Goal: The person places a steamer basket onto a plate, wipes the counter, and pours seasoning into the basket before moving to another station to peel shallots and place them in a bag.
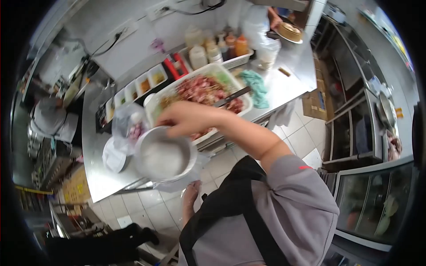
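A round metal pot point(166, 157) with whitish contents hangs over the table's front edge, its mouth toward me. My right hand point(188, 117) reaches across and is closed at the pot's far rim, blurred. Below the pot, my left hand point(191, 193) is beside thin translucent plastic point(173, 193); its fingers are mostly hidden. Behind my right hand, a white tray point(248, 104) holds raw meat pieces point(202, 88), with a dark-handled utensil point(233, 96) across them. Left of the pot, a clear plastic bag point(126, 122) contains pinkish-purple pieces.
A white lid-like item point(114, 155) lies on the steel table point(104, 184). Seasoning trays point(142, 84), sauce bottles point(222, 46) and a teal cloth point(255, 86) stand around the meat tray. Another person's hand point(275, 20) is near a round basket point(289, 32) at the back right.
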A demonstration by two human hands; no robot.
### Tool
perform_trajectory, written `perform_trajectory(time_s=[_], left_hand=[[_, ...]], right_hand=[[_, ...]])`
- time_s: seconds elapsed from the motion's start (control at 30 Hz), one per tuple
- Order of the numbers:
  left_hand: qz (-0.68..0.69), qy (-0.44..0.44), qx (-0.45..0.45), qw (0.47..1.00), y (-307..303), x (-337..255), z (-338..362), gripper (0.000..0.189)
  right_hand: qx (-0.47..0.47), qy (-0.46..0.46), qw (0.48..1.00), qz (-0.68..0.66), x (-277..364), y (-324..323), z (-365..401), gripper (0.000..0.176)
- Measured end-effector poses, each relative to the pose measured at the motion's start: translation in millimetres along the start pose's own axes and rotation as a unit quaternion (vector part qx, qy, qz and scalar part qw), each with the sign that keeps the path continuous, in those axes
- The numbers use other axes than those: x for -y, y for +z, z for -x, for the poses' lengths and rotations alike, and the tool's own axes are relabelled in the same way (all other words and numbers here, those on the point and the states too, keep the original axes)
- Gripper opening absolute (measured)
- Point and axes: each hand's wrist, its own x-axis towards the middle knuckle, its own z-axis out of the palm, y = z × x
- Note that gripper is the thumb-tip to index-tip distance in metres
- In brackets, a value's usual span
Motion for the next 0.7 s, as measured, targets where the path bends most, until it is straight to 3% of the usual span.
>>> perform_trajectory(time_s=[0.07, 0.1, 0.13, 0.2, 0.27, 0.33, 0.4, 0.47, 0.53, 0.7], left_hand=[[-0.003, 0.071, -0.014, 0.997, 35, -18, -25, 0.047], [0.015, 0.078, 0.025, 0.997, 50, -38, -32, 0.044], [0.034, 0.088, 0.06, 0.994, 64, -70, -47, 0.04], [0.016, 0.024, 0.194, 0.981, 60, -169, -41, 0.038], [0.099, 0.149, 0.178, 0.968, 117, -199, -75, 0.042], [0.238, 0.15, 0.257, 0.925, 155, -271, -93, 0.036], [0.235, 0.258, 0.28, 0.894, 198, -336, -117, 0.036], [0.235, 0.325, 0.286, 0.87, 218, -422, -112, 0.036], [0.273, 0.31, 0.336, 0.846, 248, -484, -122, 0.037], [0.273, 0.294, 0.411, 0.819, 271, -605, -127, 0.039]], right_hand=[[-0.09, 0.072, 0.992, 0.061, -15, -51, 94, 0.029], [-0.134, 0.196, 0.971, 0.03, -6, -73, 145, 0.027], [-0.214, 0.234, 0.948, 0.034, -3, -90, 195, 0.027], [-0.315, 0.238, 0.9, 0.186, -14, -117, 302, 0.026], [-0.385, 0.36, 0.824, 0.21, -6, -133, 402, 0.022], [-0.461, 0.427, 0.758, 0.175, -9, -138, 496, 0.024], [-0.506, 0.508, 0.689, 0.108, -3, -139, 563, 0.026], [-0.511, 0.529, 0.672, 0.093, -7, -140, 617, 0.027], [-0.529, 0.536, 0.654, 0.076, -7, -156, 648, 0.029], [-0.536, 0.479, 0.692, 0.068, -16, -219, 676, 0.028]])
